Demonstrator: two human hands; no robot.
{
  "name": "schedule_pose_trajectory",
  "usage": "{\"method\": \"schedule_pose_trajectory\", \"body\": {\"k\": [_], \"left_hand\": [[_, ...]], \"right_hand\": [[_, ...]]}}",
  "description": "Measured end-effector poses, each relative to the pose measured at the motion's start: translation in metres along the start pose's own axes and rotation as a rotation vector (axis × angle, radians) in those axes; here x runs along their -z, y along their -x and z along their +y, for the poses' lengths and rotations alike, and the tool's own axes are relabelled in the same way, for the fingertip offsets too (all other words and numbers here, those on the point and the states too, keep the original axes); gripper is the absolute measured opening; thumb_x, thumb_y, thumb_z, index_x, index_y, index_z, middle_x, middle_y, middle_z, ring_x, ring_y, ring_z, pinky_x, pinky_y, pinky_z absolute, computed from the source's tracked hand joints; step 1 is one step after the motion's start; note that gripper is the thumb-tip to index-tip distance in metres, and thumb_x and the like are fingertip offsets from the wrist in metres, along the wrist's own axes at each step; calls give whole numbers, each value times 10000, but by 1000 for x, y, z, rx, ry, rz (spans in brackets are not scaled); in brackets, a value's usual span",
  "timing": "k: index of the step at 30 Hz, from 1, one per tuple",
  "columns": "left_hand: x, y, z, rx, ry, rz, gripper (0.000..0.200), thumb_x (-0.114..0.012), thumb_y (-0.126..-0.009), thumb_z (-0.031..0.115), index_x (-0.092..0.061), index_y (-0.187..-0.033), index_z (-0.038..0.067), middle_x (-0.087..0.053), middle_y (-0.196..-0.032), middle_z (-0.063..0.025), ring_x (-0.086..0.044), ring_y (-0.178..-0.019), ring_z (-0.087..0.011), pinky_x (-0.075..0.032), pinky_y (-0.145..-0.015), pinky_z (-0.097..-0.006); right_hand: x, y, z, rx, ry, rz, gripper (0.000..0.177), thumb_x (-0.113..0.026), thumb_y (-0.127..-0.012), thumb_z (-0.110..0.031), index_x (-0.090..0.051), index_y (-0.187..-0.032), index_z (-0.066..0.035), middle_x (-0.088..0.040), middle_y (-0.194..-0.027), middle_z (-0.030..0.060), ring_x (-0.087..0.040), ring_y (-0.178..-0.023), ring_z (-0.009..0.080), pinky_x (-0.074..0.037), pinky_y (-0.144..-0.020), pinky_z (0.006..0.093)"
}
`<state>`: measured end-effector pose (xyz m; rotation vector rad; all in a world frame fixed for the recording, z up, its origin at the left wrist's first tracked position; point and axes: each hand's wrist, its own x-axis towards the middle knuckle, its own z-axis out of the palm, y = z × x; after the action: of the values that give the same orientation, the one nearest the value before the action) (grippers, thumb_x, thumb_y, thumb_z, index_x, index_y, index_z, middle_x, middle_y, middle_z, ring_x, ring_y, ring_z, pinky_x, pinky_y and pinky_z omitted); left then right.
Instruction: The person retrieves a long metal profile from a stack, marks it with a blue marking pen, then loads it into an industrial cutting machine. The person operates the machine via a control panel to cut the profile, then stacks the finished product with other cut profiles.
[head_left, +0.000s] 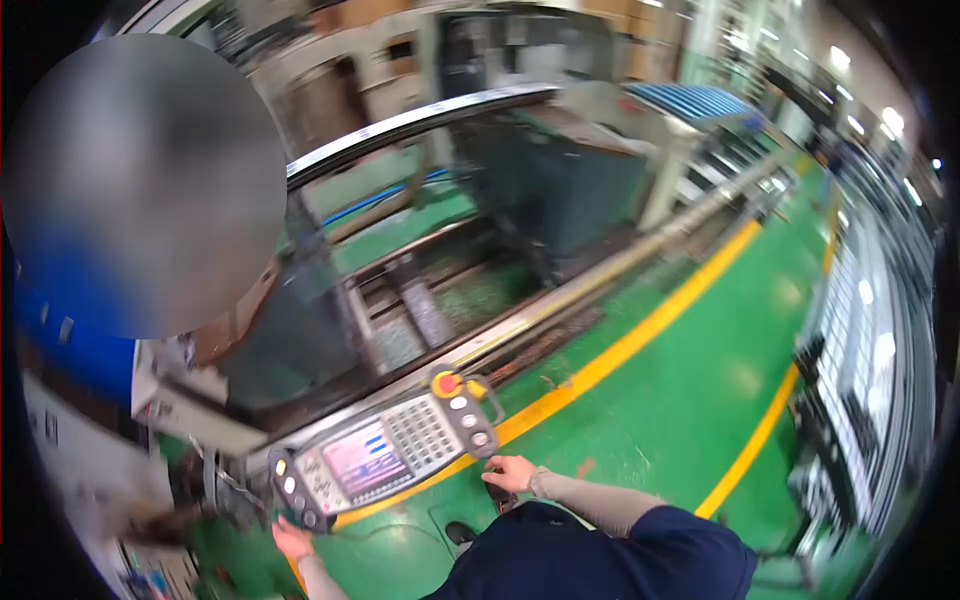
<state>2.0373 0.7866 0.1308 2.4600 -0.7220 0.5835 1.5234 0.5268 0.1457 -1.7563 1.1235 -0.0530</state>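
Observation:
A control panel [385,450] with a lit screen, rows of keys and a red emergency button [446,384] on a yellow base sits low in the centre. My left hand [293,541] is by its lower left corner, fingers apart; the blur hides whether they touch the panel. Close to the panel's lower right end is my right hand [512,473], its fingers loosely bent and apart, with nothing seen in them. Behind the panel, a long machine frame [540,307] runs away to the upper right.
Yellow lines [620,357] cross the green floor [690,370]. Long metal profiles [875,350] lie along the right side. A blue-striped surface [692,101] stands farther back. A blurred grey disc covers the upper left; something blue [85,350] shows below it.

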Motion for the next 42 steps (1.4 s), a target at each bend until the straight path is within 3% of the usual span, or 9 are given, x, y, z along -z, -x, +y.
{"method": "schedule_pose_trajectory", "body": {"k": [6,11,16,19,21,23,27,32,42], "left_hand": [[104,-50,72,85,176,139,323,-578,-970,239,-535,-765,-7,-553,-750,-207,-529,-691,-399,-402,-618,-482],[172,-60,197,37,416,-39,326,-682,-873,259,-588,-657,34,-561,-607,-159,-540,-540,-327,-402,-509,-422],[157,-53,266,-33,778,-316,303,-728,-825,296,-625,-777,15,-605,-757,-146,-597,-729,-334,-475,-653,-423],[144,-18,259,-291,940,-462,736,-766,-816,310,-419,-1370,-27,-519,-1283,-215,-545,-1163,-327,-443,-999,-406],[136,29,238,-177,1087,-906,860,-807,-794,387,-367,-1387,-55,-512,-1307,-229,-532,-1221,-302,-420,-1044,-391],[94,82,196,-404,1079,-1445,455,-753,-857,315,-611,-1184,33,-633,-1124,-117,-596,-1062,-217,-473,-935,-359],[109,85,152,-224,901,-1659,358,-655,-920,337,-661,-1128,45,-697,-791,-83,-634,-692,-166,-498,-651,-313],[89,77,89,-174,620,-1348,472,-665,-885,425,-637,-1155,39,-733,-859,-134,-709,-810,-278,-538,-734,-394],[56,152,-52,401,814,-999,464,-707,-883,350,-600,-1148,-16,-701,-773,-137,-669,-658,-244,-517,-601,-341]], "right_hand": [[-71,-22,-134,380,-93,-289,575,-703,-883,-364,-537,-1306,-13,-665,-1152,196,-657,-1069,306,-516,-936,393],[-129,-4,-284,927,131,286,979,-759,-801,-416,-222,-1499,12,-327,-1469,298,-279,-1380,491,-266,-1148,505],[-145,-29,-289,659,-327,343,747,-658,-898,-262,-278,-1485,1,-518,-1256,235,-522,-1160,345,-422,-986,420],[-94,-41,-291,402,-597,505,414,-539,-992,-264,-458,-1313,-16,-609,-882,116,-598,-802,198,-472,-687,340],[-46,-33,-305,368,-491,446,269,-489,-1026,-272,-559,-1087,-20,-622,-750,74,-587,-686,138,-471,-591,302],[-17,-16,-320,335,-156,148,357,-488,-1025,-306,-575,-1212,-15,-619,-751,79,-585,-684,120,-487,-611,307],[32,4,-370,357,-27,565,451,-513,-1005,-285,-533,-1366,-15,-561,-614,15,-525,-573,74,-455,-520,295],[37,-69,-480,593,639,550,482,-522,-960,-430,-588,-1259,-58,-668,-865,269,-639,-891,456,-505,-808,522],[35,-236,-609,494,787,621,522,-521,-923,-500,-709,-1099,-45,-687,-1130,204,-654,-1087,356,-516,-939,455]]}}
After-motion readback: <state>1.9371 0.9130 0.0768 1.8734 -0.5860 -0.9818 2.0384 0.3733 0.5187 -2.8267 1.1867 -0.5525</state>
